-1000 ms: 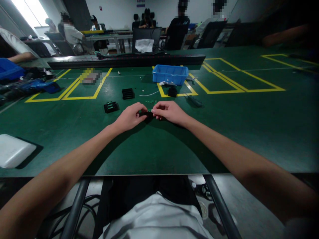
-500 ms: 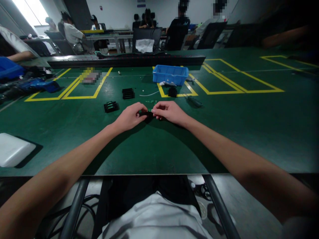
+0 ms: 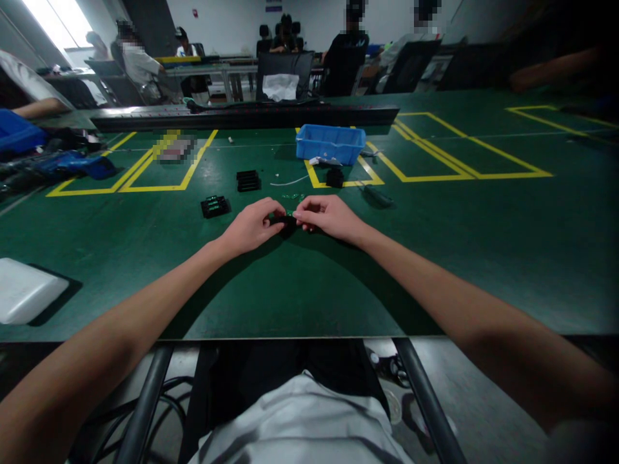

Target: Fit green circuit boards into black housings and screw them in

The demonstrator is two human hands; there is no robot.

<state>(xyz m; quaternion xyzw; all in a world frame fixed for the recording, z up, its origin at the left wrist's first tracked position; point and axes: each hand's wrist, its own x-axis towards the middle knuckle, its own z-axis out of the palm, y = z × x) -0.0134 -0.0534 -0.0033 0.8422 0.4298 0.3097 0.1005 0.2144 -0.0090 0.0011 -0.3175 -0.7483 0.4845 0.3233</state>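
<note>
My left hand (image 3: 251, 227) and my right hand (image 3: 329, 217) meet at the middle of the green table (image 3: 483, 245). Both pinch a small black part (image 3: 286, 221) with a green piece on it, low over the table top. The fingers of each hand are curled onto it. A similar black part with green inserts (image 3: 215, 206) lies to the left of my left hand. A stack of black parts (image 3: 248, 181) sits farther back. Tiny green pieces (image 3: 293, 196) lie just behind my hands.
A blue bin (image 3: 329, 143) stands behind my hands, with a black object (image 3: 334, 177) and a dark tool (image 3: 377, 195) near it. A white box (image 3: 26, 290) sits at the left front edge. A long black rail (image 3: 242, 117) crosses the back. Other people sit at far tables.
</note>
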